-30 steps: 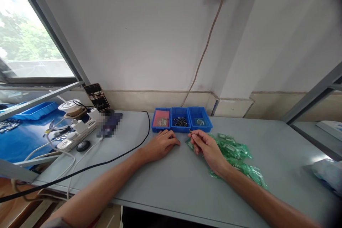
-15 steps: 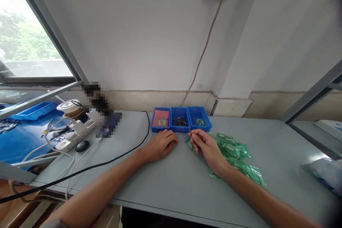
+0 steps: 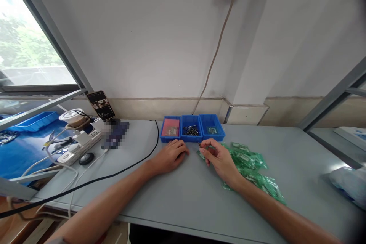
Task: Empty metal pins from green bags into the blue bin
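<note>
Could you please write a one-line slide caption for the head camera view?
Right hand pinches a small green packet beside a green packet pile; left hand rests before three blue bins.

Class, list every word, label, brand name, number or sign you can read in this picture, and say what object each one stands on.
No text can be read here.
The phone screen shows an image too small to read.
The green packets by the right hand carry pale labels, too small to read.
The three blue trays and the power strip show no legible marking.
A patch beside the power strip is blurred.
</note>
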The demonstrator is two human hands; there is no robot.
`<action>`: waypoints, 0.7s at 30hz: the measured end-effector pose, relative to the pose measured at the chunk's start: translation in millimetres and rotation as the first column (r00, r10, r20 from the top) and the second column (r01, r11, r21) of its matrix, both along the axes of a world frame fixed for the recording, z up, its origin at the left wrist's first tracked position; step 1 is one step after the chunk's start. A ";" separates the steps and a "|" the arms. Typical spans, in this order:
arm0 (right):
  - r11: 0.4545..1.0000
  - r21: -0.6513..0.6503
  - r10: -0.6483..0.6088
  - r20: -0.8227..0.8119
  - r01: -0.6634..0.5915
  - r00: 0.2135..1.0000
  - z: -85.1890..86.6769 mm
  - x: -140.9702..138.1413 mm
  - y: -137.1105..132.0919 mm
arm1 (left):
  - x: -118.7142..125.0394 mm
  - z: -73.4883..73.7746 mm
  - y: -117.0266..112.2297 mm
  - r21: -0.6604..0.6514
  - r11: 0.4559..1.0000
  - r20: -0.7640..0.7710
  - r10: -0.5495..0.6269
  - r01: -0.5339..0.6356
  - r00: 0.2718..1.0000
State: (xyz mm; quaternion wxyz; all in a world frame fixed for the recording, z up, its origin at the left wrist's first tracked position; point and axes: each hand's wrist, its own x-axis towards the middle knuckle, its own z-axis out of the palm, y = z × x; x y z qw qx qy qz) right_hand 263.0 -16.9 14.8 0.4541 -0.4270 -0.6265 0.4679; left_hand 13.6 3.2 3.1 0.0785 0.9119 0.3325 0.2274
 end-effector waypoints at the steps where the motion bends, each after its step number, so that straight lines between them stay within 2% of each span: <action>1: 1.000 0.001 0.010 0.004 -0.010 1.000 -0.6 0.0 0.3 | 0.3 0.5 -0.4 0.006 1.000 -0.004 -0.001 0.001 1.000; 7: 1.000 -0.005 0.025 -0.015 -0.025 1.000 -8.1 -1.1 3.5 | 1.1 2.1 -1.9 0.063 0.998 -0.069 0.005 -0.001 0.998; 16: 1.000 -0.028 -0.004 -0.106 0.001 0.994 -11.7 -2.5 6.5 | -1.3 3.4 -0.7 0.333 0.943 -0.348 0.099 0.024 0.932; 21: 0.999 -0.034 -0.003 -0.095 0.000 0.995 -10.0 -1.8 6.2 | -5.5 3.1 -0.9 0.360 0.933 -0.389 0.163 -0.013 0.907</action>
